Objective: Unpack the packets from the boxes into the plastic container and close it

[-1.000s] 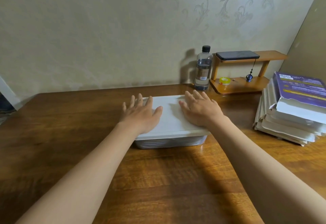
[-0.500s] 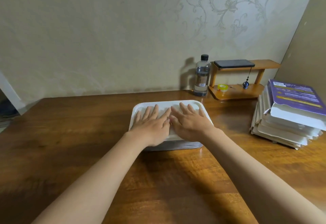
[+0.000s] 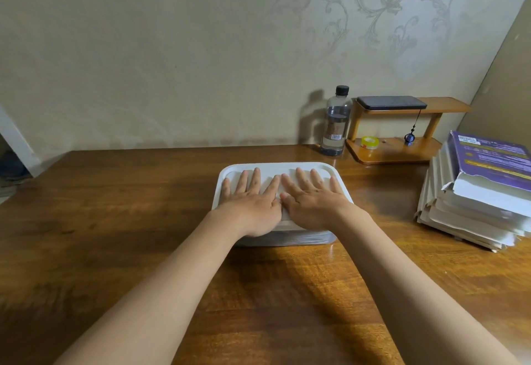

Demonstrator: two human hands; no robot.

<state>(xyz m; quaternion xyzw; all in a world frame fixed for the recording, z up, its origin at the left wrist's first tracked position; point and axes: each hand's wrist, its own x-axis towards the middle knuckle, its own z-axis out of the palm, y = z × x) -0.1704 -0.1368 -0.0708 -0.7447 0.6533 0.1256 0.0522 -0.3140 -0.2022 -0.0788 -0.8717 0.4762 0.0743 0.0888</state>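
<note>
Container: plastic container (image 3: 287, 239), white lid (image 3: 275, 170) on, mid-table (image 3: 115, 221), nearer the far edge.
Left hand (image 3: 253, 206): flat on lid, fingers straight.
Right hand (image 3: 313, 206): flat on lid, thumbs touching.
Boxes: flattened boxes (image 3: 477, 192), stacked, right edge.

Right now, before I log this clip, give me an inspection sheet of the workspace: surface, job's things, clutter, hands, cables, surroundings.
Surface: glossy wooden table.
Job's things: plastic container with its white lid on top; stack of boxes, seemingly flattened, at the right; no packets visible.
Clutter: bottle; small wooden shelf with a phone on top, a tape roll below.
Hands: left hand and right hand lie flat on the lid, side by side, fingers straight.
Cables: nothing seen; only a charm hanging on a cord.
Surroundings: patterned wall behind.
</note>
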